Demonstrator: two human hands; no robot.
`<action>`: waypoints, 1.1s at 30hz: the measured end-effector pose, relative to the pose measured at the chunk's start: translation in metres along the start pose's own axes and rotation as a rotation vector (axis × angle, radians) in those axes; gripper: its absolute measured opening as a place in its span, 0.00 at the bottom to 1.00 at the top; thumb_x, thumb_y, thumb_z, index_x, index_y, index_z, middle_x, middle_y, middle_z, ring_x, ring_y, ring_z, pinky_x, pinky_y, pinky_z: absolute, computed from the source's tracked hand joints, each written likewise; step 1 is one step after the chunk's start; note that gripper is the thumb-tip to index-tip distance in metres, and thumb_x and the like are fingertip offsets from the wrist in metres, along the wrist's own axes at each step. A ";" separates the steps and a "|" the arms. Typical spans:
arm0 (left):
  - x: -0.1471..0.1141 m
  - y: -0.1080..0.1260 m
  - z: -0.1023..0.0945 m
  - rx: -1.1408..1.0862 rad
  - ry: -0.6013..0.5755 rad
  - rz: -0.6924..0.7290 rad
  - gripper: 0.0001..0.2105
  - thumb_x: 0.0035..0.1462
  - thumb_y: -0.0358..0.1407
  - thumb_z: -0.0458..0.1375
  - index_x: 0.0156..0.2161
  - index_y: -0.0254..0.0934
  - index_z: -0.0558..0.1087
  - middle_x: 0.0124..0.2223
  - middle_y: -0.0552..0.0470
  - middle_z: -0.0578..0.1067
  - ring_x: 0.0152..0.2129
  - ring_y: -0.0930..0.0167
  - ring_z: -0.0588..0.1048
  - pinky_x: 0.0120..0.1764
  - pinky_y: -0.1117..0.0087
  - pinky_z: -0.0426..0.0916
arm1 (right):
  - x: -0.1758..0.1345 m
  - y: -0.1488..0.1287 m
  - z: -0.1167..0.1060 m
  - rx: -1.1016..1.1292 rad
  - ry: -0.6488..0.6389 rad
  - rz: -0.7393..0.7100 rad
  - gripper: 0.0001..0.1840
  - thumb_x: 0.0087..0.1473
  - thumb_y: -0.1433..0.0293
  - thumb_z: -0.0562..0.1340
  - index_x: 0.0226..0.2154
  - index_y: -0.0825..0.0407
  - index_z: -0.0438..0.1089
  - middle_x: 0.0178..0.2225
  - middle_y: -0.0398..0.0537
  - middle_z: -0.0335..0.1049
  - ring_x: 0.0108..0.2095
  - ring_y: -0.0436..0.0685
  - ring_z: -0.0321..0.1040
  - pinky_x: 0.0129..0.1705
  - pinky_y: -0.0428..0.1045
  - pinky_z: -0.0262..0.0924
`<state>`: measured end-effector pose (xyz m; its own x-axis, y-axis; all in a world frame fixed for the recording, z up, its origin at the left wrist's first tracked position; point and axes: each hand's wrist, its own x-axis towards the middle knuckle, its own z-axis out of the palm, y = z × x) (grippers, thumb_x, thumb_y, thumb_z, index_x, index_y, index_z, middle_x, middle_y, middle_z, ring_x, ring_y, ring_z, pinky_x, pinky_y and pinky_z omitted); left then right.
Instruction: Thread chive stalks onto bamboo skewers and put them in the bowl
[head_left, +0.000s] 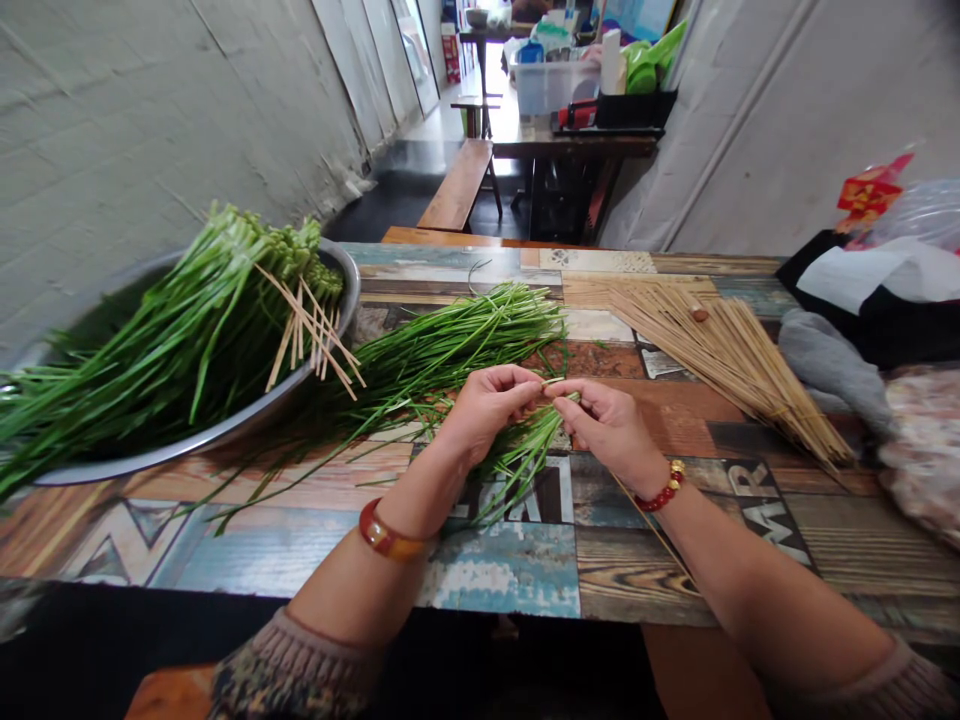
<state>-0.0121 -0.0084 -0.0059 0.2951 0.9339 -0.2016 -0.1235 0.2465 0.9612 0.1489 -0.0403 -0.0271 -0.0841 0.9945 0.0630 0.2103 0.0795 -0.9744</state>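
My left hand [495, 402] and my right hand [609, 422] meet over the table, fingertips pinched together. A small bunch of garlic chives [529, 455] hangs below them, its stem ends at my right fingers. A thin bamboo skewer [660, 540] runs from under my right palm towards the table's front edge. Between the fingertips a short pale piece shows; whether it is the skewer's tip or a stem I cannot tell. Just beyond my hands lies a loose pile of garlic chives [465, 335].
To the left, a metal basin [225, 430] holds bundled chives with several skewers [311, 335] stuck through them. A fan of bare bamboo skewers [739, 365] lies at right, near a grey cloth [829, 365] and a bag [926, 445]. Behind the table stands a wooden bench [459, 185].
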 end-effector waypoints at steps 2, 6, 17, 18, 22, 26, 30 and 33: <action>0.000 -0.001 0.000 -0.006 -0.002 0.002 0.10 0.42 0.38 0.65 0.27 0.32 0.74 0.20 0.57 0.68 0.16 0.81 0.61 0.20 0.77 0.52 | 0.000 0.001 0.000 -0.007 0.000 -0.004 0.15 0.52 0.60 0.60 0.37 0.53 0.74 0.18 0.38 0.61 0.16 0.45 0.55 0.15 0.41 0.51; 0.000 -0.001 0.001 -0.013 -0.005 0.001 0.10 0.42 0.38 0.65 0.27 0.32 0.73 0.20 0.57 0.68 0.16 0.81 0.61 0.20 0.78 0.52 | -0.001 0.001 -0.001 -0.019 0.003 -0.011 0.15 0.53 0.60 0.60 0.37 0.53 0.73 0.17 0.38 0.61 0.16 0.45 0.55 0.15 0.41 0.51; -0.001 -0.002 0.000 -0.009 -0.029 0.016 0.11 0.44 0.39 0.65 0.28 0.31 0.73 0.21 0.57 0.69 0.16 0.81 0.61 0.21 0.78 0.53 | -0.002 0.000 -0.001 -0.041 -0.009 -0.016 0.16 0.53 0.60 0.59 0.37 0.54 0.72 0.18 0.38 0.61 0.16 0.45 0.57 0.17 0.41 0.53; -0.001 -0.002 0.000 -0.007 -0.033 0.020 0.11 0.44 0.39 0.65 0.28 0.31 0.73 0.21 0.57 0.69 0.17 0.81 0.61 0.21 0.78 0.52 | -0.002 0.000 -0.001 -0.042 -0.009 -0.018 0.16 0.54 0.60 0.59 0.37 0.54 0.72 0.18 0.38 0.61 0.16 0.45 0.57 0.17 0.41 0.53; -0.001 -0.002 0.000 0.000 -0.038 0.040 0.10 0.45 0.37 0.64 0.28 0.31 0.73 0.22 0.56 0.69 0.17 0.81 0.61 0.21 0.78 0.52 | -0.001 0.001 -0.002 -0.044 -0.011 -0.018 0.15 0.54 0.60 0.59 0.37 0.54 0.72 0.18 0.38 0.62 0.16 0.45 0.58 0.17 0.41 0.53; -0.001 -0.001 0.001 0.015 -0.028 0.074 0.09 0.45 0.36 0.64 0.27 0.31 0.73 0.23 0.56 0.70 0.17 0.81 0.61 0.22 0.78 0.53 | -0.002 0.001 -0.002 -0.049 -0.006 -0.021 0.15 0.54 0.60 0.59 0.37 0.54 0.72 0.18 0.38 0.62 0.17 0.45 0.58 0.17 0.41 0.53; -0.001 -0.001 0.002 0.047 -0.020 0.099 0.09 0.45 0.36 0.64 0.27 0.30 0.73 0.22 0.56 0.69 0.17 0.81 0.60 0.22 0.78 0.53 | -0.002 0.001 -0.001 -0.052 0.000 -0.025 0.15 0.54 0.61 0.59 0.37 0.54 0.72 0.18 0.38 0.62 0.16 0.45 0.57 0.17 0.41 0.52; -0.002 -0.002 0.002 0.058 -0.016 0.104 0.09 0.44 0.36 0.64 0.27 0.30 0.73 0.22 0.56 0.70 0.17 0.81 0.61 0.22 0.78 0.53 | -0.002 0.002 -0.001 -0.046 0.005 -0.022 0.15 0.54 0.60 0.59 0.37 0.54 0.72 0.18 0.38 0.61 0.17 0.45 0.57 0.17 0.41 0.52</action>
<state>-0.0107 -0.0107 -0.0068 0.2992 0.9492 -0.0978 -0.0992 0.1328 0.9862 0.1502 -0.0421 -0.0286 -0.0846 0.9927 0.0858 0.2525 0.1046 -0.9619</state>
